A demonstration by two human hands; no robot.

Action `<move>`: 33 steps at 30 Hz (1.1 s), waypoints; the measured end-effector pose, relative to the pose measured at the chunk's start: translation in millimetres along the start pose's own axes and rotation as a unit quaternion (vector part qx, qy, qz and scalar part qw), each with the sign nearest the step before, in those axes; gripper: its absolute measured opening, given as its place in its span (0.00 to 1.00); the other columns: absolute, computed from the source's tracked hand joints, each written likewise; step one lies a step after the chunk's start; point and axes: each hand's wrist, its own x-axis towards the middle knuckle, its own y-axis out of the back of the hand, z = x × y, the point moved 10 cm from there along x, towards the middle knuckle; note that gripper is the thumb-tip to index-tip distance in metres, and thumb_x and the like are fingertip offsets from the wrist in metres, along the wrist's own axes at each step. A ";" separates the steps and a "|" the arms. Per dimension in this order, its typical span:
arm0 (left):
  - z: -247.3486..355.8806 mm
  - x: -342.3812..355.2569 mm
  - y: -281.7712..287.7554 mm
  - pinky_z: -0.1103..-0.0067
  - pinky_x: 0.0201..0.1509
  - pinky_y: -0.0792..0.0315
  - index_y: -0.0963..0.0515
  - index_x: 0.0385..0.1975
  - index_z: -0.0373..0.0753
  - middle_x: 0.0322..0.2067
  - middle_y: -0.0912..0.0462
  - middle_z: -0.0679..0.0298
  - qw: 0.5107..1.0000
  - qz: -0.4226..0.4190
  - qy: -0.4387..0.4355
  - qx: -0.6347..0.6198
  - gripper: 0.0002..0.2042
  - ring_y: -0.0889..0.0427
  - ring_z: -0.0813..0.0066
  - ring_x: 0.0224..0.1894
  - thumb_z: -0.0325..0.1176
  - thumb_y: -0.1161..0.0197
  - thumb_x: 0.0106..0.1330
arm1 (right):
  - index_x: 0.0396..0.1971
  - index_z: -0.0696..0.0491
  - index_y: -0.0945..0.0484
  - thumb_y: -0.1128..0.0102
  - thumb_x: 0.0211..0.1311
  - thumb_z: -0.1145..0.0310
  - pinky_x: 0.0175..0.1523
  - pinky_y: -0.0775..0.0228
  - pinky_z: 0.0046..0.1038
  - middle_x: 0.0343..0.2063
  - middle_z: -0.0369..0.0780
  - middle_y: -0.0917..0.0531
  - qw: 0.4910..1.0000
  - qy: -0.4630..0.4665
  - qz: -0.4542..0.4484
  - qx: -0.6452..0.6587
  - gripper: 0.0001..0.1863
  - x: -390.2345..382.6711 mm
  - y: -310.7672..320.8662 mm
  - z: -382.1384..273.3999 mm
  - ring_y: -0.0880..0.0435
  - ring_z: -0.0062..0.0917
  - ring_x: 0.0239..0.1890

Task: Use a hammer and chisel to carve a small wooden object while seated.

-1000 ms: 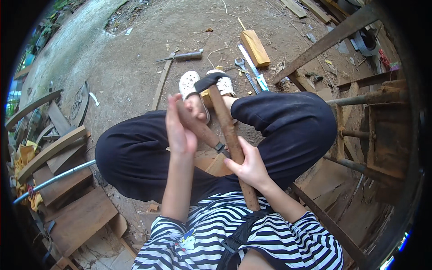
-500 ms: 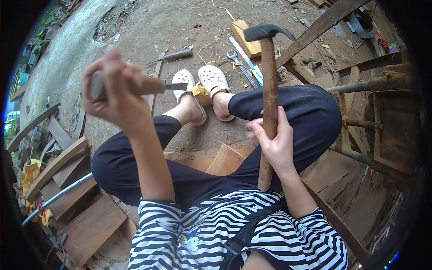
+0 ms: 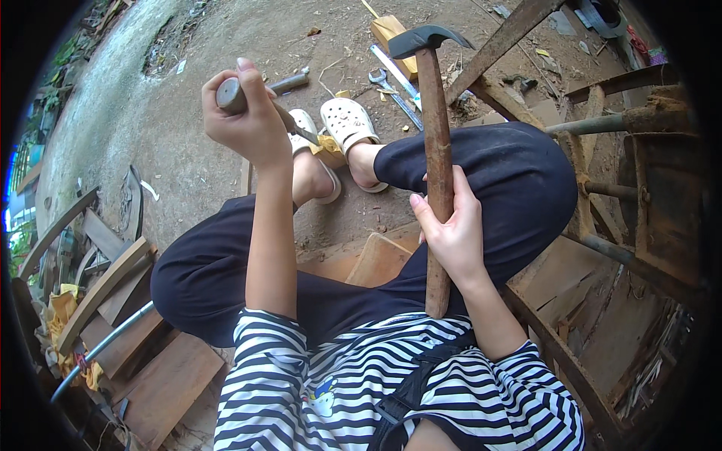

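Note:
My left hand (image 3: pixel 252 124) is raised and closed around the wooden handle of a chisel (image 3: pixel 284 116). The flat metal blade slants down to the right, its tip near a small yellowish wood block (image 3: pixel 329 152) between my feet. Whether the tip touches the block I cannot tell. A claw hammer (image 3: pixel 436 135) stands upright in my right hand (image 3: pixel 456 229), gripped low on its brown wooden handle. Its dark head is at the top, and the handle's butt rests near my lap. My feet in pale clogs (image 3: pixel 347 122) are either side of the block.
Beyond my feet lie a grey-handled tool (image 3: pixel 289 83), a wrench (image 3: pixel 395 98), a white strip (image 3: pixel 385 63) and a larger wood block (image 3: pixel 387 34). A rusty metal frame (image 3: pixel 632 124) stands at the right. Wood offcuts (image 3: pixel 169 387) and a bluish pipe (image 3: pixel 113 342) are at the left.
My left hand has moved right with the chisel, whose blade now angles down toward the small block. The hammer has shifted slightly left in the picture, still in my right hand.

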 end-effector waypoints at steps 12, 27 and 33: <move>-38.4 -21.9 -4.0 0.87 0.24 0.33 0.23 0.25 0.36 0.18 0.23 0.68 0.996 -0.047 0.035 0.067 0.08 0.26 0.87 0.20 0.30 0.34 0.64 | 0.43 0.60 0.30 0.38 0.58 0.76 0.34 0.29 0.25 0.25 0.45 0.18 1.000 0.010 0.002 -0.003 0.14 2.4 2.0 -0.9 0.16 0.23 0.28; 8.2 -1.5 -12.0 0.88 0.19 0.38 0.24 0.17 0.35 0.11 0.27 0.69 0.991 -0.017 -0.044 0.122 0.17 0.28 0.87 0.14 0.37 0.37 0.68 | 0.43 0.60 0.29 0.37 0.58 0.75 0.37 0.28 0.28 0.26 0.47 0.18 1.000 0.008 0.004 -0.015 0.15 4.0 1.0 0.8 0.14 0.30 0.30; 7.8 7.7 -18.0 0.88 0.20 0.37 0.23 0.18 0.35 0.12 0.25 0.70 0.979 -0.024 -0.080 0.184 0.16 0.27 0.87 0.16 0.37 0.37 0.66 | 0.43 0.60 0.29 0.37 0.58 0.76 0.37 0.28 0.27 0.26 0.46 0.18 1.000 0.007 0.001 -0.018 0.15 3.2 1.5 -1.6 0.15 0.27 0.30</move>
